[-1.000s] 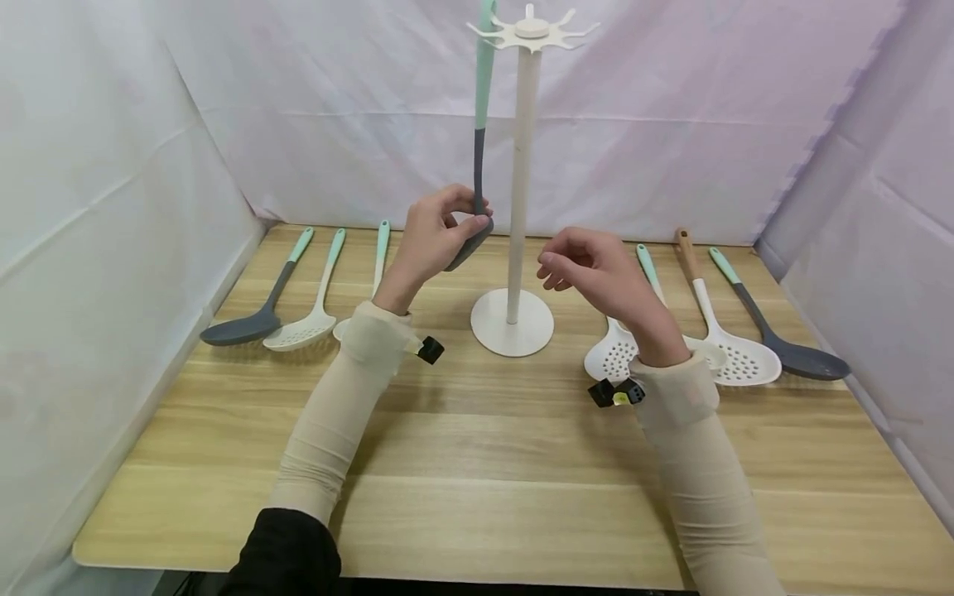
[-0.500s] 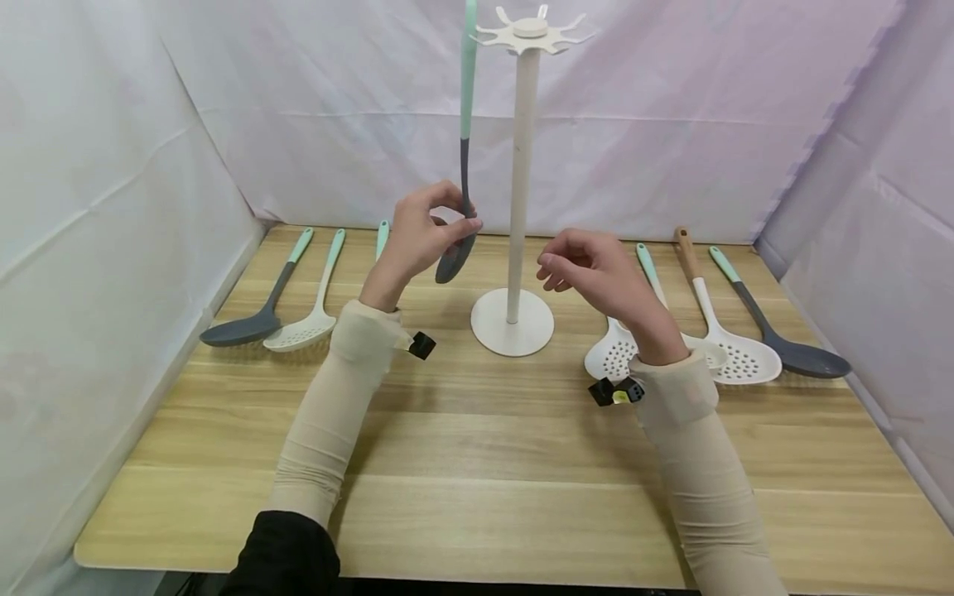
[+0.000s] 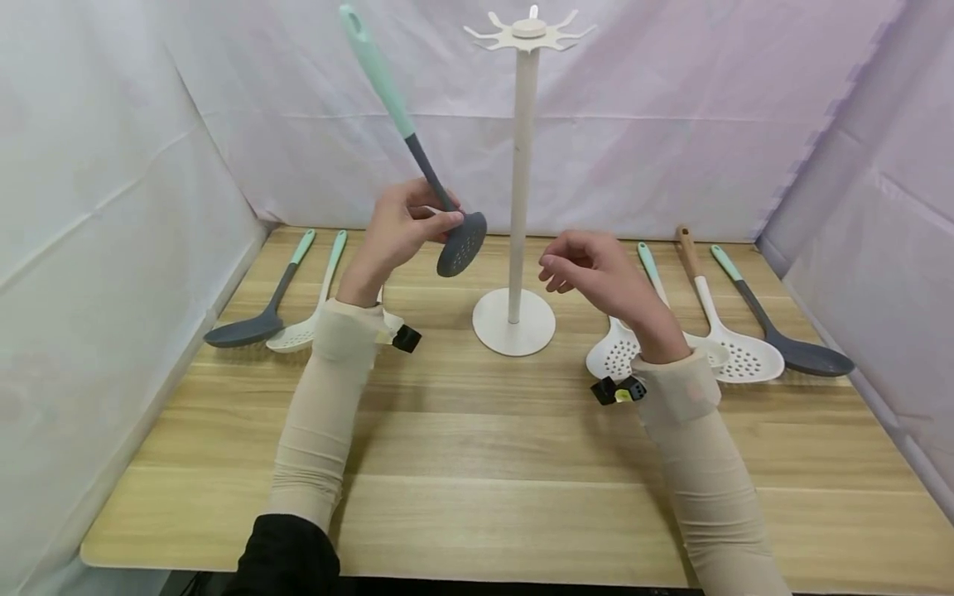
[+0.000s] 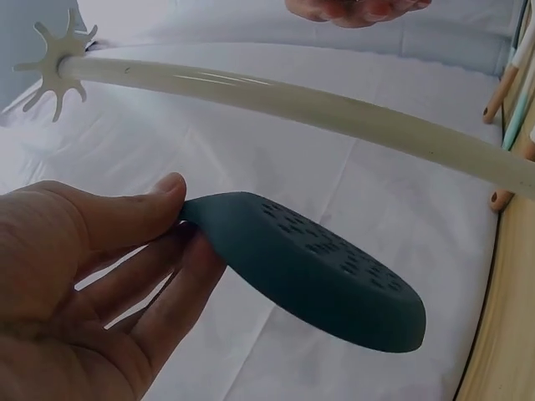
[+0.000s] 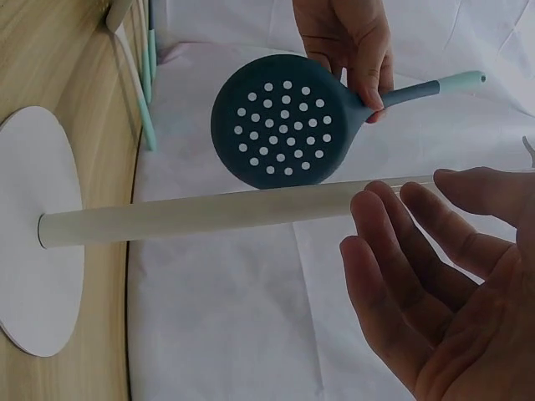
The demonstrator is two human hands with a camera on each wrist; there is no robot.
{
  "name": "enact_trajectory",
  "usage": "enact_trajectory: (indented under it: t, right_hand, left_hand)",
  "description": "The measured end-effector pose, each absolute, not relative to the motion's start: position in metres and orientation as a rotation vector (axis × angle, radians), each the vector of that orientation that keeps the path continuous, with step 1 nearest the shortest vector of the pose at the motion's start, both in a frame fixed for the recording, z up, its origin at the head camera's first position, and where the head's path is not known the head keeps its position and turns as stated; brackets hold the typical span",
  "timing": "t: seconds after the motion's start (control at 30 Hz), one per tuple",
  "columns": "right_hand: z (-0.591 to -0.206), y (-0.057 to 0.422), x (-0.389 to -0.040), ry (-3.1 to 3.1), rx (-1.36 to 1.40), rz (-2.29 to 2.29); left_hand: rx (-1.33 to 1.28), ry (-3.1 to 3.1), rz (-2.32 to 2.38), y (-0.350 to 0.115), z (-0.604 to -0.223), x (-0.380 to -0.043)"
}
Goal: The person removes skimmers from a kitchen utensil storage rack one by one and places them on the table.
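Observation:
My left hand (image 3: 398,232) pinches the neck of a dark grey skimmer (image 3: 464,245) with a mint handle. Its round perforated head hangs low, and the handle leans up to the left. The left wrist view shows thumb and fingers at the neck, just behind the skimmer head (image 4: 318,267). Right of it rises a white utensil stand (image 3: 524,165), whose top is a ring of hooks (image 3: 529,31). Beside the post, my right hand (image 3: 607,277) hovers with loosely bent fingers and holds nothing; in the right wrist view its fingertips overlap the post (image 5: 209,213).
On the left of the wooden table (image 3: 477,497) lie a dark spatula-like utensil (image 3: 249,328), a white skimmer (image 3: 296,333) and another utensil behind my wrist. Right lie a white perforated utensil (image 3: 613,354), a brown-handled white one (image 3: 753,358) and a dark spoon-shaped one (image 3: 808,356).
My left hand has drawn the skimmer left, away from the hooks. Its handle has swung from upright to leaning left, and the perforated face has turned into view. The right hand stays put.

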State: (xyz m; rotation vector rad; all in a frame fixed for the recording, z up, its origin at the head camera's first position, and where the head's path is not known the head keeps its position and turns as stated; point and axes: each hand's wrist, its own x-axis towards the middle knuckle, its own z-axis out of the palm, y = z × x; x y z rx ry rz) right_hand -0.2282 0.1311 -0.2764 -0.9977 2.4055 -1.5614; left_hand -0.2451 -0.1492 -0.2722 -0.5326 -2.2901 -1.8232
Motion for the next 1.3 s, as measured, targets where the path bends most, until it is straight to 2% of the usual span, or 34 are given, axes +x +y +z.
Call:
enact_trajectory:
  t: [0.4,0.6,1.0,1.3]
  right_hand:
    - [-0.281,0.130,-0.231,2.391,-1.013,-1.558]
    - [-0.282,0.130,-0.232,2.401,-1.012,-1.545]
    - [-0.277,0.132,-0.230,2.444,-1.002,-1.519]
    - [-0.280,0.130,-0.230,2.430,-0.989,-1.531]
  left_hand:
    - [-0.355,-2.300,-1.764,-0.158,-0.271,-0.243]
    - [-0.344,-2.354,-1.650,-0.169,-0.290,-0.259]
    - [-0.289,-2.980,-1.307,-0.187,-0.324,-0.296]
    - [-0.103,-3.195,-1.454,-0.191,-0.349,-0.312]
